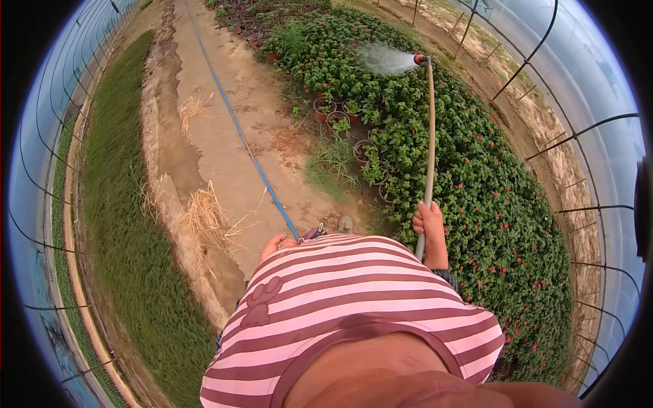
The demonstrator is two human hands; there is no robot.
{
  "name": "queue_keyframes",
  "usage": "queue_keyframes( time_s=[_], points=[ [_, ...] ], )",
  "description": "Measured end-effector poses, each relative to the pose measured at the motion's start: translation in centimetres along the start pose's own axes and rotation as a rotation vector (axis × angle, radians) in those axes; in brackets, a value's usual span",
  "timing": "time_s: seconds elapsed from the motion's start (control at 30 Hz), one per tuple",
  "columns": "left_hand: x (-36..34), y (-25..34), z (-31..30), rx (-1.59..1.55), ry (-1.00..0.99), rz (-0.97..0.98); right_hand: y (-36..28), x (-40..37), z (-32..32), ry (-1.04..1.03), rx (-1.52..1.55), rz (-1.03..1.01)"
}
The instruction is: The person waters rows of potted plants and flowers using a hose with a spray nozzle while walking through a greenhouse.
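My right hand (430,222) is wrapped around a long pale watering wand (430,129), which rises away from me over the plants. At its far end an orange-and-black spray nozzle (420,60) throws a fan of water (386,59) to the left onto the leaves. Low in front of my striped shirt, my left hand (275,245) is closed at the near end of a blue hose (257,166); the shirt hides part of the hand. Beneath the wand spreads a dense bed of potted plants (476,204) with small red flowers.
Several brown pots (337,121) line the bed's left edge. A dirt path (238,109) carries the blue hose into the distance. Dry straw (204,211) lies along it. Left is a green strip of plants (126,156); metal hoops (530,58) of the plastic tunnel curve on both sides.
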State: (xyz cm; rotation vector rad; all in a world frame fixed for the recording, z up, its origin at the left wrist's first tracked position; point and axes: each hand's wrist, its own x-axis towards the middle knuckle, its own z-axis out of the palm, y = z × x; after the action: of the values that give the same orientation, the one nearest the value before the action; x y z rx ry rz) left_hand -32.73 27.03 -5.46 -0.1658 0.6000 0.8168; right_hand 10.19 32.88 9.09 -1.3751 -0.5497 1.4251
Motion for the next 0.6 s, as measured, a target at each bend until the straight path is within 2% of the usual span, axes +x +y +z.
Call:
queue_keyframes(
  time_s=[0.03, 0.1, 0.23, 0.3, 0.4, 0.47, 0.53, 0.6],
  points=[
    [-0.4, -0.1, 1.5, -0.063, -0.087, -0.048, 0.3, 0.0, -0.6, 0.03, -0.014, 0.007],
    [-1.7, -1.7, 5.1, 0.41, 0.414, 0.336, 0.8, -0.2, -1.7, 0.086, -0.042, 0.021],
    [-1.0, -1.9, 4.7, 0.496, 0.446, 0.366, 2.0, -0.5, -3.6, 0.168, -0.07, 0.006],
    [-0.9, -2.1, 4.9, 0.445, 0.446, 0.364, 2.2, -0.5, -4.3, 0.178, -0.079, 0.015],
    [-1.3, -2.4, 5.8, 0.544, 0.432, 0.4, 1.9, -0.5, -4.5, 0.166, -0.041, 0.013],
    [0.5, -0.9, 1.2, 0.027, -0.058, 0.079, 1.7, -0.4, -4.4, 0.133, 0.009, 0.004],
    [0.5, -1.0, 2.5, 0.039, -0.073, 0.087, 1.4, -0.2, -4.4, 0.083, 0.065, -0.012],
    [-0.7, -2.5, 6.0, 0.583, 0.388, 0.425, 1.0, -0.1, -4.0, 0.021, 0.151, -0.032]
  ],
)
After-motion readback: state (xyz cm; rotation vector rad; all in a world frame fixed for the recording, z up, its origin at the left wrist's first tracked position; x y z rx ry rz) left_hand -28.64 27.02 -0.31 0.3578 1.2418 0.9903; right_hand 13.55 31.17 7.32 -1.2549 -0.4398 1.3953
